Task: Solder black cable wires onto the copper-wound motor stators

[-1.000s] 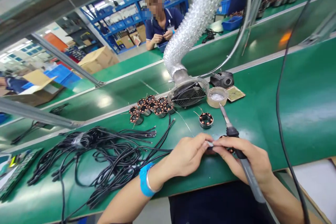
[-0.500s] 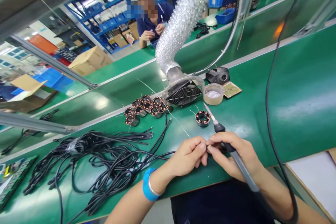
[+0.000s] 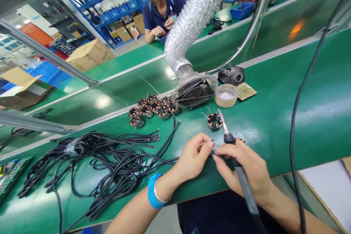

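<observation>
My left hand (image 3: 195,155), with a blue band at the wrist, pinches the end of a black cable (image 3: 171,160). Small dark and yellow wire tips poke out past its thumb and forefinger. In my right hand (image 3: 245,164) is a soldering iron (image 3: 242,181), its tip pointing up and away from me. The right thumb and forefinger come close to the cable end; whether they touch it I cannot tell. Beside the iron's tip sits a copper-wound stator (image 3: 214,121). Part of another ring-shaped piece shows behind the right hand, mostly hidden.
Coiled black cables (image 3: 109,168) spread over the left of the green bench (image 3: 274,128). Several stators (image 3: 146,111) cluster by a fan (image 3: 196,94) with a silver duct (image 3: 189,22). A round tub (image 3: 226,97) stands near a black holder (image 3: 231,75). Across the bench sits a person (image 3: 164,12).
My hands have drawn slightly apart, and the wire tips now show at my left fingertips. The soldering iron stays in my right hand. The whole view has shifted a little.
</observation>
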The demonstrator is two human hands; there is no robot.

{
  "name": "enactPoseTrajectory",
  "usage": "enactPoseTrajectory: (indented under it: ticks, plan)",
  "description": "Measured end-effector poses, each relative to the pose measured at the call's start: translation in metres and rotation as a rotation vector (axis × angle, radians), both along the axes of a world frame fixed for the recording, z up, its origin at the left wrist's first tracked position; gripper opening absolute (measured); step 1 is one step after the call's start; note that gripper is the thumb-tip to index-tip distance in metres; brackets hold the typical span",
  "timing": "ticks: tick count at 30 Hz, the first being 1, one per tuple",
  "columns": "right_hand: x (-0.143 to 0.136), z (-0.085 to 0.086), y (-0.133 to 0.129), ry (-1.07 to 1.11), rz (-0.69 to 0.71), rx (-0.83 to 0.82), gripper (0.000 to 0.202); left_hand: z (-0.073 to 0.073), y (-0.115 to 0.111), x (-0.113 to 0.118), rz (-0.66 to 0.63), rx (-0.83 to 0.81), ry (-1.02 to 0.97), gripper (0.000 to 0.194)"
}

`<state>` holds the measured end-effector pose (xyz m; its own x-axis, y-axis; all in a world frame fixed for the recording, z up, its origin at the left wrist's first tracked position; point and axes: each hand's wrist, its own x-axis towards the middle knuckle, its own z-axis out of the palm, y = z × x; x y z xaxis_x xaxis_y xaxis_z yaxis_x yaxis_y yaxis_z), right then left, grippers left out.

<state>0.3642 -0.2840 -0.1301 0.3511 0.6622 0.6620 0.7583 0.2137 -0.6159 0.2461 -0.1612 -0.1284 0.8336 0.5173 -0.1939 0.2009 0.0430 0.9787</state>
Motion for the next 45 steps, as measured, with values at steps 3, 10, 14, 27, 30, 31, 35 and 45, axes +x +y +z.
enactPoseTrajectory:
  ticks: [3, 10, 14, 27, 30, 31, 35, 45]
  plan:
    - [0.012, 0.004, -0.001, 0.028, -0.026, -0.075, 0.023, 0.009, 0.006, -0.004, -0.129, 0.192, 0.115, 0.030]
    - [0.021, 0.014, 0.020, -0.032, 0.235, -0.103, 0.020, 0.013, 0.000, -0.004, -0.249, 0.355, 0.201, 0.013]
    - [0.028, 0.013, 0.022, -0.103, 0.216, -0.134, 0.017, 0.014, 0.000, -0.002, -0.259, 0.366, 0.165, 0.015]
    - [0.043, 0.006, 0.012, -0.098, 0.235, -0.105, 0.022, 0.004, 0.012, 0.000, -0.229, 0.100, 0.115, 0.022]
    - [0.042, 0.002, 0.012, -0.071, 0.221, -0.117, 0.021, 0.001, 0.011, 0.002, -0.178, -0.012, 0.084, 0.026]
    - [0.042, 0.000, 0.011, -0.051, 0.208, -0.118, 0.021, 0.001, 0.011, 0.002, -0.163, -0.055, 0.078, 0.028]
    - [0.039, -0.006, 0.010, 0.032, 0.166, -0.113, 0.020, 0.002, 0.008, 0.009, -0.131, -0.190, 0.082, 0.036]
    - [0.053, 0.007, -0.030, 0.149, 0.009, -0.095, 0.051, -0.003, 0.009, 0.032, 0.048, -0.027, 0.102, 0.020]
